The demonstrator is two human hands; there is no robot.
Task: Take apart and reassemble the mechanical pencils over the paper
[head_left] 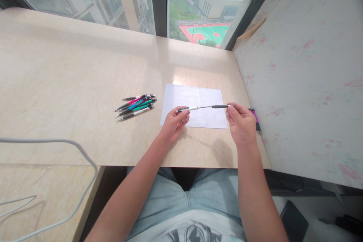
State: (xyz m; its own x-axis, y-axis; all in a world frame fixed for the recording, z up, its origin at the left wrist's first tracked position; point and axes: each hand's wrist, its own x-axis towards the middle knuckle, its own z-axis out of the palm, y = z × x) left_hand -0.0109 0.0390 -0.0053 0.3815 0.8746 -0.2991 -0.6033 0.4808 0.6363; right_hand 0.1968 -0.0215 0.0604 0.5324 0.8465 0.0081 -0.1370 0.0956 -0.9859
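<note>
Above a sheet of white paper (pixel 195 96), my two hands hold the parts of a pen drawn apart. My left hand (pixel 176 121) is closed on the white pen barrel (pixel 193 108), which has a dark end. A thin refill (pixel 204 106) bridges the gap between the parts. The black grip section (pixel 219 106) of the pen is pinched by its tip in my right hand (pixel 241 123). To the left of the paper lies a pile of pens (pixel 137 106) in black, white, pink, blue and green.
Against the floral wall (pixel 306 75) at the right lie a few purple and black pens (pixel 256 120). A grey cable (pixel 56 141) loops over the left side. Windows (pixel 208 15) stand behind the table (pixel 70 72), whose front edge is near my lap.
</note>
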